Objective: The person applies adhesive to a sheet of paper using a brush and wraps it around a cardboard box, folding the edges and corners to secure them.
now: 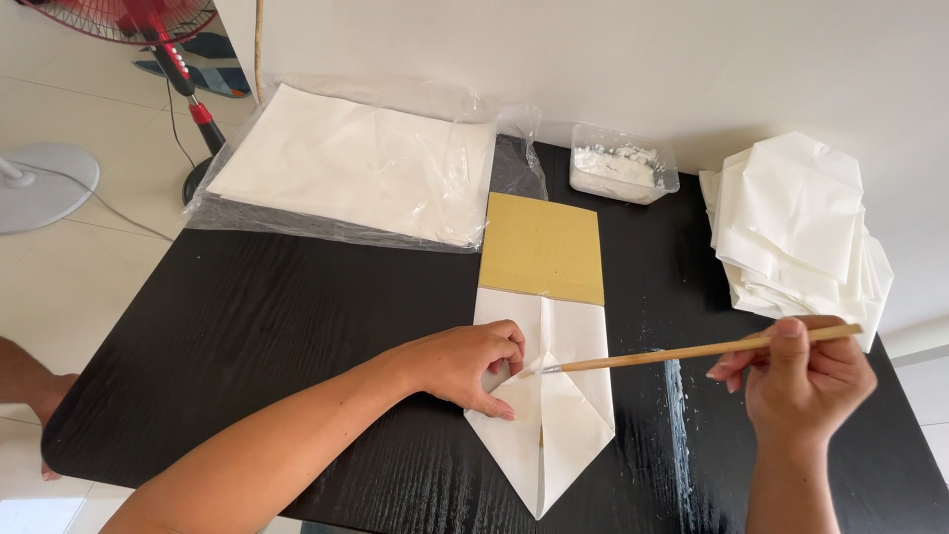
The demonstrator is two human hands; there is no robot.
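Folded white paper [554, 415] is laid on the black surface [257, 326], point end nearest the camera, flaps folded toward a centre seam. Its left flap is pinned down by the left hand [465, 366], fingers curled and pressed flat on the sheet; nothing is pinched in that grip. A thin wooden brush [692, 351] is pinched in the right hand [801, 381] between thumb and fingers, grip closed on the handle's far end. The brush is held almost level, bristle tip touching the paper at the seam, just beside the left fingertips. White smears [677, 396] are seen on the surface between the paper and the right hand.

Further out, a tan cardboard piece [542, 247] is tucked under the paper's top edge, sticking out beyond it. A stack of folded white papers [796, 227] is placed at the right edge. A clear plastic tub [623, 163] with white paste is set behind the cardboard. A pile of flat white sheets in a clear plastic wrap [346, 168] is laid at the far left. On the floor beyond, a red fan stand [178, 59] is seen.
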